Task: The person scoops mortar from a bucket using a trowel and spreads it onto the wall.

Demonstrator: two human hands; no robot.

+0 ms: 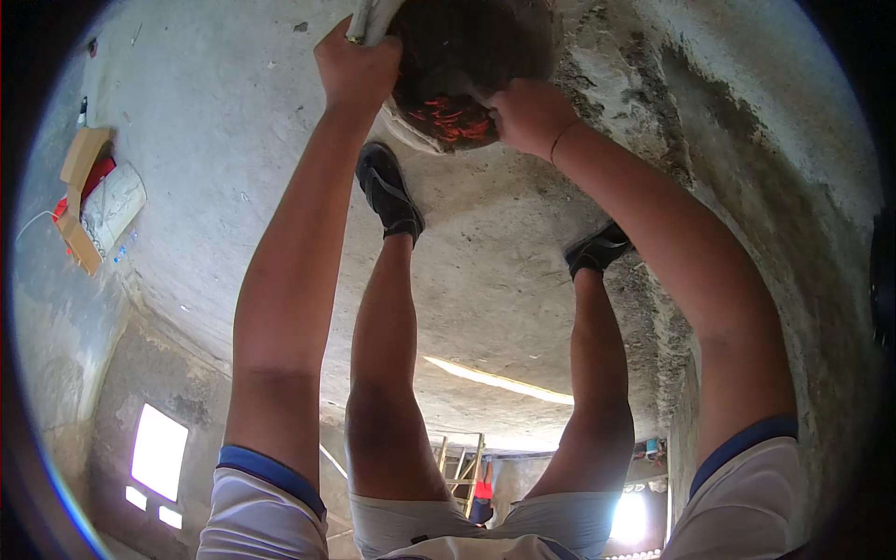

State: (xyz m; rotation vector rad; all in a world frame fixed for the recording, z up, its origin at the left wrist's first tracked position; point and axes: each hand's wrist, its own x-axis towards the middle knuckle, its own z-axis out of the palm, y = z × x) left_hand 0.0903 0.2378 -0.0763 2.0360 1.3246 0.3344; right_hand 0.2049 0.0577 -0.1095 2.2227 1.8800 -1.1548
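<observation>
The dark container (pixel 407 133) lies between both hands, at far side. Left hand (pixel 359 70) is clamped on a pale bar (pixel 371 21), pointing far; right hand (pixel 534 114) is nearer the red pieces (pixel 453 119), its grip unclear.

Your dark shoes (pixel 385 185) stand on a grey, stained concrete floor (pixel 495 252) near a round container (pixel 409 133), dark and red inside; to your left sit an open cardboard box (pixel 78 154) and pale bag (pixel 114 203).
</observation>
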